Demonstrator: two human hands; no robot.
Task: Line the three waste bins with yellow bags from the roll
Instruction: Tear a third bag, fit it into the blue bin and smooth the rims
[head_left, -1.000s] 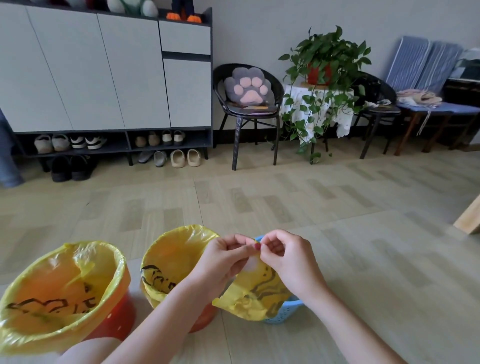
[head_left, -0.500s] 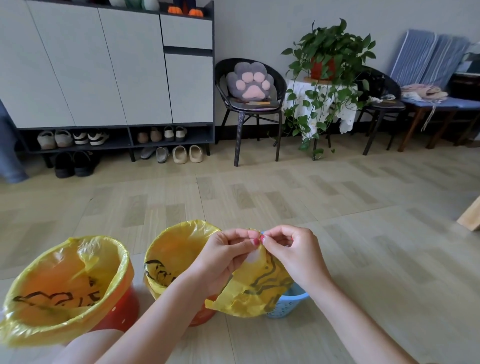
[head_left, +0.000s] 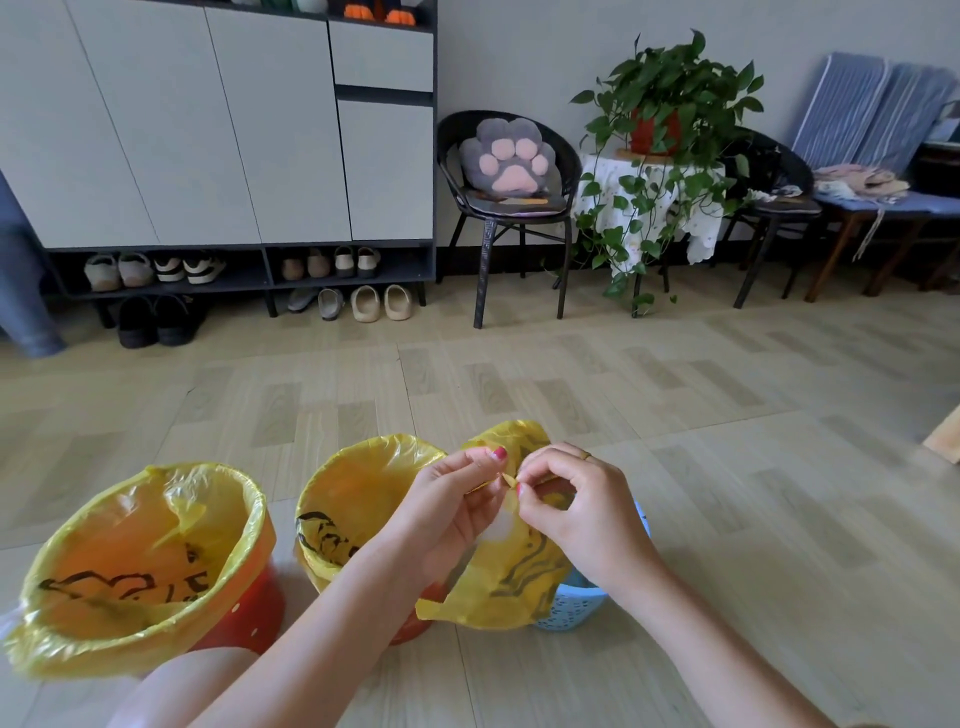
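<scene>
Three bins stand in a row along the bottom of the frame on the wood-pattern floor (head_left: 675, 415). At lower left, the left bin (head_left: 244, 608), red with white dots, is lined with a yellow bag folded over its rim. Just right of it, the middle bin (head_left: 415, 623), also red, wears a liner (head_left: 363, 483) as well. At lower centre right, the blue bin (head_left: 571, 608) is mostly hidden behind a loose bag (head_left: 519, 566), yellow with black print, which hangs over it.

Both hands meet above that blue bin. Left hand (head_left: 447, 514) pinches the bag's upper edge between thumb and fingertips; right hand (head_left: 582, 509), fingers curled and a ring on one, pinches the same edge right beside it, fingertips nearly touching. Part of the bag puffs up behind the hands.

Across the top of the frame stand a cabinet (head_left: 208, 130) with shoes under it, a chair (head_left: 509, 208) holding a paw cushion, and a plant (head_left: 670, 104).
</scene>
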